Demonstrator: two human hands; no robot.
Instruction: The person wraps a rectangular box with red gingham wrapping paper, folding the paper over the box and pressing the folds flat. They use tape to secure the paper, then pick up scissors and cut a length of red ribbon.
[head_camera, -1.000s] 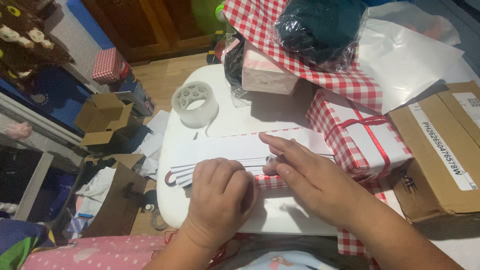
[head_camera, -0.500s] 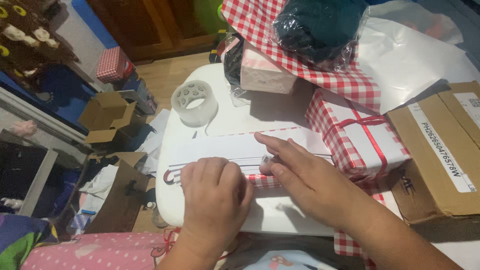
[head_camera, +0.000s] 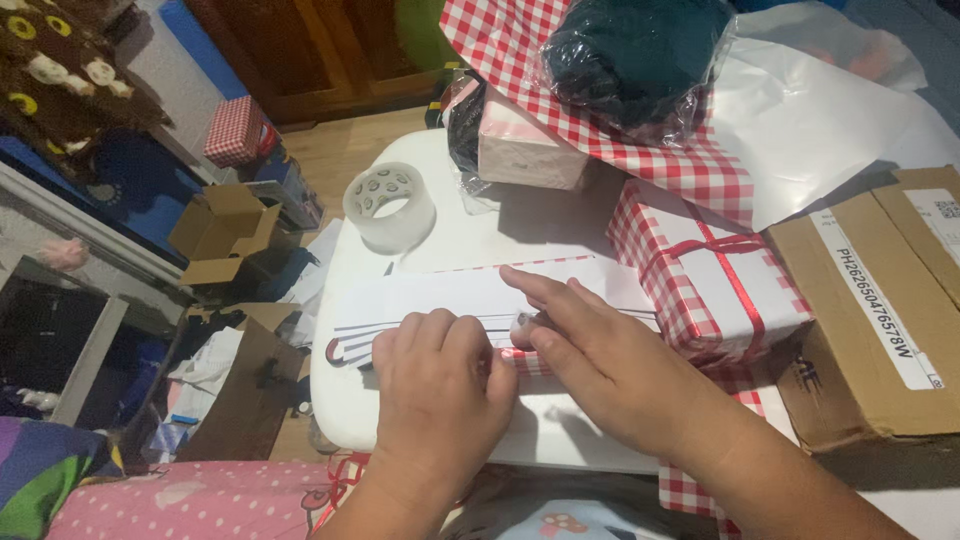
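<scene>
— What were the hands doing at the centre of the frame?

— The left hand (head_camera: 440, 390) lay knuckles-up with fingers curled under, pressing on a parcel half-wrapped in white-backed paper (head_camera: 450, 300) on the small white table (head_camera: 470, 225). Whether those curled fingers pinched anything could not be told. The right hand (head_camera: 600, 360) lay flat, fingers straight and close together, fingertips touching the paper's folded edge just beside the left knuckles.

— And the parcel itself?

— It sat mid-table, white side up, a strip of red-and-white check showing between the two hands.

— What packages surrounded it?

— Right of centre stood a wrapped gift box (head_camera: 705, 270), red-and-white check, tied crosswise with red ribbon. At the right edge was a brown cardboard carton (head_camera: 860, 330) bearing a long white label strip. Along the top lay a sheet of checked wrapping paper (head_camera: 600, 110) with a dark bundle in clear plastic (head_camera: 640, 55) on it, and a pale pink box (head_camera: 520, 150) beneath. A roll of clear tape (head_camera: 390, 207) stood at the table's upper left. Down on the floor, upper left, sat an open cardboard box (head_camera: 225, 235).
</scene>
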